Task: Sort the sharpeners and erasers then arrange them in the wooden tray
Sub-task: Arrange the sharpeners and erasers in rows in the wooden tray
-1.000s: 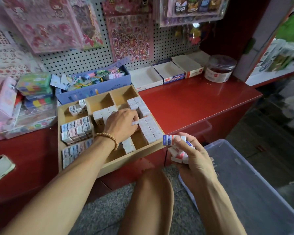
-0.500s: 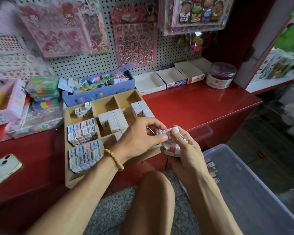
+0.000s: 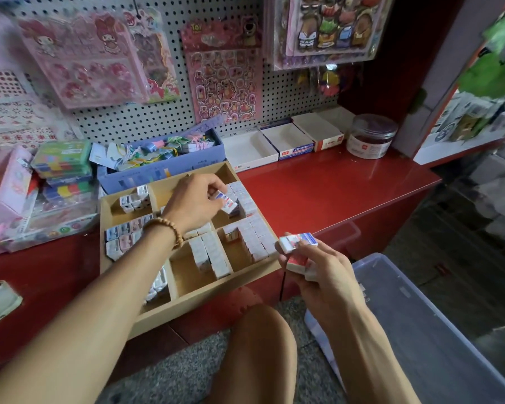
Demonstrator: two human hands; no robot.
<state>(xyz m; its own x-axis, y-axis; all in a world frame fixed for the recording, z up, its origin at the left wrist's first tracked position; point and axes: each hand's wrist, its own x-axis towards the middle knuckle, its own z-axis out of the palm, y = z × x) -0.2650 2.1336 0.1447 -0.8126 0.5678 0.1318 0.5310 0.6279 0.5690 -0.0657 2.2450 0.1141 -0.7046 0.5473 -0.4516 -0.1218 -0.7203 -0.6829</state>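
Head view: over the wooden tray's [image 3: 204, 298] far-right compartment, the left hand [image 3: 193, 204] pinches one wrapped eraser [image 3: 227, 203]. Just off the tray's right edge, the right hand [image 3: 321, 269] grips several erasers [image 3: 298, 243], above a clear plastic bin [image 3: 438, 330].

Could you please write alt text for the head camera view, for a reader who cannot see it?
A person's left hand lowers an eraser into a back compartment of a wooden tray on a red counter, while the right hand holds several more erasers beside the tray. A clear plastic bin sits lower right.
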